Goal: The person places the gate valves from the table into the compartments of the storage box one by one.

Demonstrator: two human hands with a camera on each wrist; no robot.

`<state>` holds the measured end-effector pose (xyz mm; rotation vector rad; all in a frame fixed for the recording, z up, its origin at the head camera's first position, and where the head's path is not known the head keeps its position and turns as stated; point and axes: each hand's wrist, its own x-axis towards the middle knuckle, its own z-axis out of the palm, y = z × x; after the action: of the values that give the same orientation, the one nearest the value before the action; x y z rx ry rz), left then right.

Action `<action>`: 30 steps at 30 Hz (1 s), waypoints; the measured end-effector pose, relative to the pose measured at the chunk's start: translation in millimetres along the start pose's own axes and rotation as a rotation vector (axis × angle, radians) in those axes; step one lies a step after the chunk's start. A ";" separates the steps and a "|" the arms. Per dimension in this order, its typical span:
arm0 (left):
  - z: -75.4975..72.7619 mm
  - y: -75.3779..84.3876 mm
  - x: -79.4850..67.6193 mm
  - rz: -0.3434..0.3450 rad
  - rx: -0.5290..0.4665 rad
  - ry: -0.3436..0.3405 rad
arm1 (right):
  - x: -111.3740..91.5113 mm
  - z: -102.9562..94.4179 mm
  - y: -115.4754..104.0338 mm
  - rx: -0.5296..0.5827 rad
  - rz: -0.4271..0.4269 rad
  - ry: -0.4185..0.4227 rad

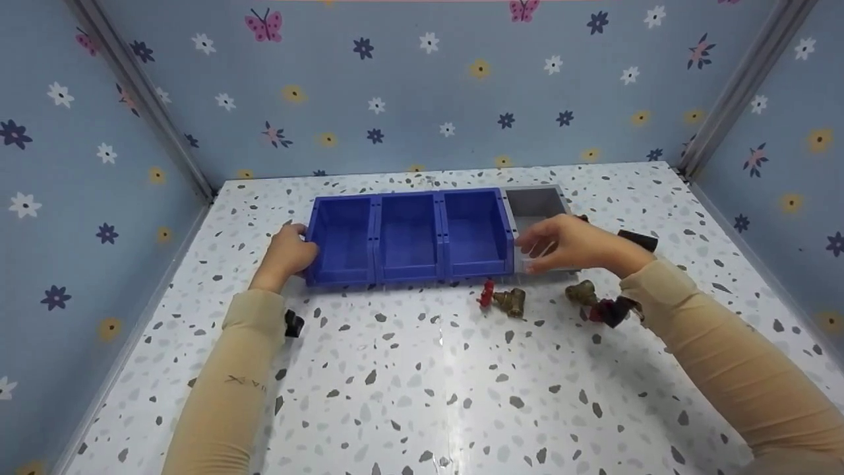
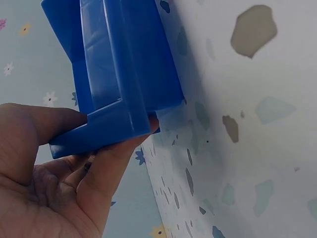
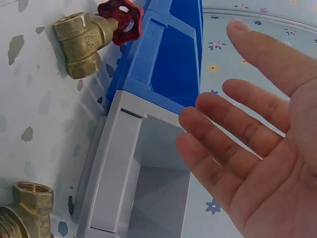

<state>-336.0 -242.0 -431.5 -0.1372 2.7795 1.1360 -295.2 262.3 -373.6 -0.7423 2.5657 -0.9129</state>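
Note:
Three blue plastic bins stand in a row with a grey bin (image 1: 535, 198) at the right end. My left hand (image 1: 285, 254) pinches the side wall of the leftmost blue bin (image 1: 341, 276), thumb inside and fingers outside, as the left wrist view shows. Over the grey bin hovers my right hand (image 1: 577, 244), fingers spread and slightly bent, holding nothing; the right wrist view shows its palm (image 3: 277, 183). In front of the bins lies a brass valve with a red handwheel (image 1: 511, 302). Another brass valve (image 1: 581, 293) lies nearer the right sleeve.
Beside the right forearm are a dark, partly hidden piece with red on it (image 1: 613, 311) and a black piece (image 1: 637, 241). A small black object (image 1: 294, 323) lies by the left sleeve. Patterned blue panels (image 1: 428, 86) enclose the speckled table (image 1: 395, 396).

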 end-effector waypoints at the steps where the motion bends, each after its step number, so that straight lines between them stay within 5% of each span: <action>1: 0.2 0.1 0.1 -0.002 0.001 0.000 | -0.2 0.9 0.7 -0.003 0.002 -0.005; 30: 0.4 -2.9 -1.4 0.002 -0.056 0.020 | -2.1 43.9 12.7 -0.048 -0.006 -0.134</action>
<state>-334.2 -243.7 -433.5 -0.1522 2.7669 1.2196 -278.4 250.3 -414.4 -0.7971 2.4766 -0.7774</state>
